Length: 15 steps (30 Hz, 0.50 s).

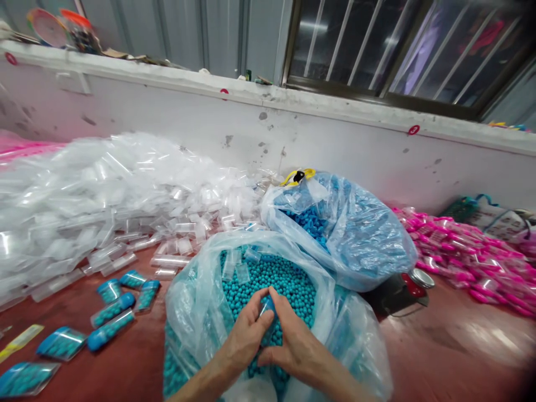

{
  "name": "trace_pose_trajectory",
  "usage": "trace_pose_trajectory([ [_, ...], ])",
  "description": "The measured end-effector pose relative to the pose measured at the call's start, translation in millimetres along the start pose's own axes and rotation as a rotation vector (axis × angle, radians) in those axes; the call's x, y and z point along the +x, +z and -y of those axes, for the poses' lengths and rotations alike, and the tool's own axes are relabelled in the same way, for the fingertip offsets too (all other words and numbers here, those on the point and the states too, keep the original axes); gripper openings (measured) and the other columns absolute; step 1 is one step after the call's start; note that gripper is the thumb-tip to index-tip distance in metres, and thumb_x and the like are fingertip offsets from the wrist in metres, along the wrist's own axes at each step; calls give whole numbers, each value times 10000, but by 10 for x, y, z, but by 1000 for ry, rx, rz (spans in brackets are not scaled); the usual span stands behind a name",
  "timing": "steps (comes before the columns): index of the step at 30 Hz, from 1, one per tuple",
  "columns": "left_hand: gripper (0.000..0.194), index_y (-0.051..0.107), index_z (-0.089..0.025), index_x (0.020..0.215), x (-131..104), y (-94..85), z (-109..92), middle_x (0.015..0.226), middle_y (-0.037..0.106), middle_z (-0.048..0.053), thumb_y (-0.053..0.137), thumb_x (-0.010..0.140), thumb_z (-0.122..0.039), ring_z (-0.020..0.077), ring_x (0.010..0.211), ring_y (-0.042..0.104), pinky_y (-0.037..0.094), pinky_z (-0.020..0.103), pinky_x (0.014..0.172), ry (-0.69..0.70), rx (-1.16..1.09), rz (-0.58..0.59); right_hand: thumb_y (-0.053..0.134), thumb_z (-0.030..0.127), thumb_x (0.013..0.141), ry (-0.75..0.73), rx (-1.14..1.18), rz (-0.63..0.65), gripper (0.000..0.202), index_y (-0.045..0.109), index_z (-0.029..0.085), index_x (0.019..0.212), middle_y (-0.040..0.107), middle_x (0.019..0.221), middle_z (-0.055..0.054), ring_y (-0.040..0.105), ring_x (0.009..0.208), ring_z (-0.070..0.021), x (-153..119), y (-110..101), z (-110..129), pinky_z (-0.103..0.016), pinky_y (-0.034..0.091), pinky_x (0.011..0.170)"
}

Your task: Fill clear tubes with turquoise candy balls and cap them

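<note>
Both hands meet over the bead bag (196,312). Left hand (247,334) and right hand (295,346) pinch one blue-capped tube (267,306), cap up, between fingertips.

Both forearms were bare, with no sleeve showing up to the bottom edge of the frame. The left hand (247,334) and right hand (293,343) wore no gloves. No ring or watch seemed to show, though the fingers overlapped.

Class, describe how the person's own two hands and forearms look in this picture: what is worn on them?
Both the left hand and the right hand are bare, with no gloves. The forearms show no sleeves. No rings, watch or bands are visible on them.
</note>
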<state>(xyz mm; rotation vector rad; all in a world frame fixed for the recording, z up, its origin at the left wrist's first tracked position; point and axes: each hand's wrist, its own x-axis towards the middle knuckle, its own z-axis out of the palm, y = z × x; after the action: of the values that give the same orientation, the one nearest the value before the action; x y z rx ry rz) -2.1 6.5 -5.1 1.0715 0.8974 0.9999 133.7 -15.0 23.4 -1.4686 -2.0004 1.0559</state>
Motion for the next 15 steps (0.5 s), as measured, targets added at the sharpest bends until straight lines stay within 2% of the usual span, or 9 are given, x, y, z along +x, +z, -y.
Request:
trace_pose_trajectory([
  [2,439,526,-181,1073,1,-4,-22,837,590,22,626,682,-355,163,809,533,413,250,749,31,-39,9,708,317,559,0,-19,-70,979,186,117,1362,324,1348,-180,350,1214,-292,28,99,-3,-413,332,970],
  [3,418,535,-181,1049,-4,4,-34,840,593,23,625,682,-361,167,813,531,412,254,744,17,-61,15,686,309,577,-17,-31,-112,921,220,110,1346,368,1313,-187,397,1178,-291,42,144,-3,-412,359,947],
  [6,323,531,-195,964,-35,56,-63,688,551,-23,599,700,-368,120,628,503,397,216,583,-68,-108,-16,617,254,604,-101,-102,-237,751,317,117,1278,478,1185,-182,491,1065,-296,64,258,-11,-425,418,866],
  [9,228,517,-197,858,-57,118,-80,601,497,-51,592,700,-344,90,545,452,359,191,524,-87,-105,-85,596,217,581,-158,-156,-323,726,333,134,1252,517,1096,-162,524,989,-299,53,350,-60,-421,449,795],
  [13,143,511,-185,806,-40,143,-98,593,480,-52,537,720,-296,97,553,449,367,196,538,-39,63,-101,616,209,582,-168,-118,-367,761,312,174,1279,498,1116,-128,521,979,-271,27,447,-108,-362,451,785],
  [15,117,509,-177,813,-31,106,-126,635,504,-39,497,736,-264,111,610,476,390,208,594,0,194,-65,619,215,610,-141,-79,-342,768,289,188,1303,470,1165,-118,510,998,-253,17,466,-83,-340,440,805],
])
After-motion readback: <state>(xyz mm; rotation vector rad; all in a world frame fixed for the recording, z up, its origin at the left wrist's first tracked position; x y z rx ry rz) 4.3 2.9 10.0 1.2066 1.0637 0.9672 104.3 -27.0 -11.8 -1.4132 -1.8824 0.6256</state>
